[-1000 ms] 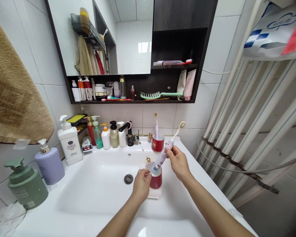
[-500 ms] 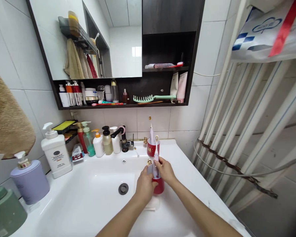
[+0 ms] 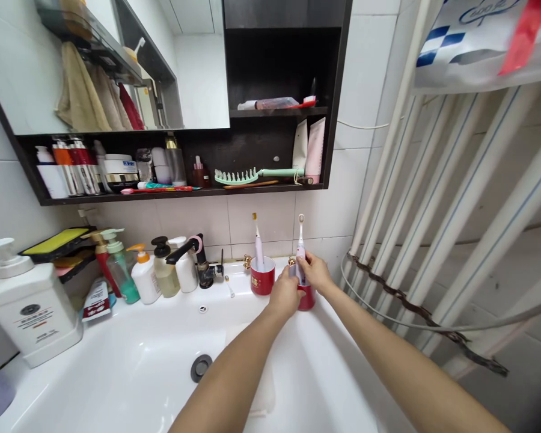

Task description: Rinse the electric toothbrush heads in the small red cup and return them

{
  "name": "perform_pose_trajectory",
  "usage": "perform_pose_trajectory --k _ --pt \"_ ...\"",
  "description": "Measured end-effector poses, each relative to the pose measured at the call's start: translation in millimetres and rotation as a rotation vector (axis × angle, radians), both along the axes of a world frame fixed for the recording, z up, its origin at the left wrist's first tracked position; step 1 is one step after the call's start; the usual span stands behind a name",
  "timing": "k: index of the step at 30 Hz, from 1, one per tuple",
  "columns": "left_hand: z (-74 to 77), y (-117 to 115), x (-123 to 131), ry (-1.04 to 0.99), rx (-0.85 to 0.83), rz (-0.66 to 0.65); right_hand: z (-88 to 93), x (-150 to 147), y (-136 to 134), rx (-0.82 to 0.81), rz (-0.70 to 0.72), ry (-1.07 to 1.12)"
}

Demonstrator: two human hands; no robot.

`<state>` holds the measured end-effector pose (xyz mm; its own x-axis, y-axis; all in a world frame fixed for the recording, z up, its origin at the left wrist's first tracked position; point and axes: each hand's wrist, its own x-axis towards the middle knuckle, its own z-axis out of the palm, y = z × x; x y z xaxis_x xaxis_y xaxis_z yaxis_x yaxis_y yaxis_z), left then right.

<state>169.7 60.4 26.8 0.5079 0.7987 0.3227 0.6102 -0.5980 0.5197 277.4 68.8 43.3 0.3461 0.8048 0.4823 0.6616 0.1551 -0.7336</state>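
My left hand (image 3: 285, 292) is wrapped round a red cup (image 3: 307, 298) at the sink's back right corner. With its fingers closed, my right hand (image 3: 316, 270) grips a pale electric toothbrush (image 3: 301, 248) that stands upright in that cup, head up. Just to the left, a second red cup (image 3: 262, 280) with gold marks holds another pale electric toothbrush (image 3: 258, 246). A small brush head (image 3: 229, 286) lies on the ledge between that cup and the black faucet (image 3: 202, 264). My fingers hide part of the held cup.
Several pump bottles (image 3: 166, 270) line the ledge left of the faucet. Below is the white basin (image 3: 153, 373) with its dark drain (image 3: 201, 367). Overhead juts a dark cabinet (image 3: 198, 198) with toiletries and a green hairbrush (image 3: 238, 176). White pipes (image 3: 415, 204) run along the right.
Both hands have carried the cup and toothbrush from over the basin back and right, beside the other cup. The view has shifted closer and to the right.
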Motion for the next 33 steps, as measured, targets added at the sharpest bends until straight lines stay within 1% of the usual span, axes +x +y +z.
perform_pose_trajectory --k 5,9,11,14,16,18,19,22,24,27,30,33 --pt "-1.0 24 16 0.042 0.022 0.011 -3.7 12 29 -0.006 -0.041 -0.027" --pt "2.4 29 17 0.052 0.086 0.017 -6.9 16 44 -0.007 -0.063 -0.031" --pt "4.9 29 8 0.047 0.135 0.031 -8.2 17 47 -0.003 -0.062 -0.017" --pt "6.5 31 -16 0.036 0.173 0.123 -6.4 17 44 0.017 -0.077 0.021" --pt "5.2 33 -33 0.041 0.156 0.188 -1.8 14 36 0.063 -0.119 0.047" --pt "2.7 33 -47 0.054 0.126 0.203 3.5 3 25 0.126 -0.143 0.061" --pt "1.1 30 -52 0.06 0.112 0.197 5.3 -4 19 0.152 -0.131 0.062" --pt "-5.4 12 -65 0.063 0.085 0.18 2.5 -36 1 0.16 -0.017 0.065" --pt "-12.2 -8 -74 0.061 0.067 0.184 -7.0 -60 -10 0.109 0.052 0.084" --pt "-26.2 -43 -89 0.071 0.021 0.207 -27.1 -91 -24 0.025 0.129 0.12" --pt "-40.8 -73 -105 0.085 -0.033 0.235 -43.9 -114 -39 -0.04 0.204 0.133" --pt "-50.7 -93 -116 0.08 -0.078 0.26 -52.1 -128 -53 -0.082 0.254 0.13"
